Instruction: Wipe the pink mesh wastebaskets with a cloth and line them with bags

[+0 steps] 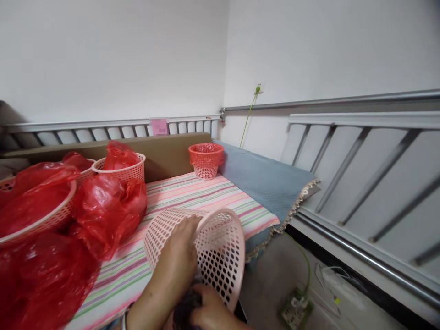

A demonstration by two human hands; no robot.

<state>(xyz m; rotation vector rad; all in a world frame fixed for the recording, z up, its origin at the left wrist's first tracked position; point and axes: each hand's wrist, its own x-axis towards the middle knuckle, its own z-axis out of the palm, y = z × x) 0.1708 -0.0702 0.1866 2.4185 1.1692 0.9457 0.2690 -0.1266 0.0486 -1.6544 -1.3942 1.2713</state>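
Observation:
A pale pink plastic basket (220, 256) with round holes lies tilted on its side at the striped cover's edge, its mouth facing right. My left hand (180, 245) grips its rim from above, fingers bent over the edge. Lower down, my right hand (211, 307) is closed on a dark, soft-looking bundle (187, 305) like a cloth, close against the basket's lower rim. Part of the bundle is hidden by my hands, and its exact kind does not show.
Red plastic bags (110, 206) and pink baskets (135, 170) crowd the left side. A basket lined with a red bag (206, 158) stands at the back on the striped cover (178, 190). A blue quilted cover (261, 169) lies behind. Right are a radiator (360, 174) and a power strip (295, 309).

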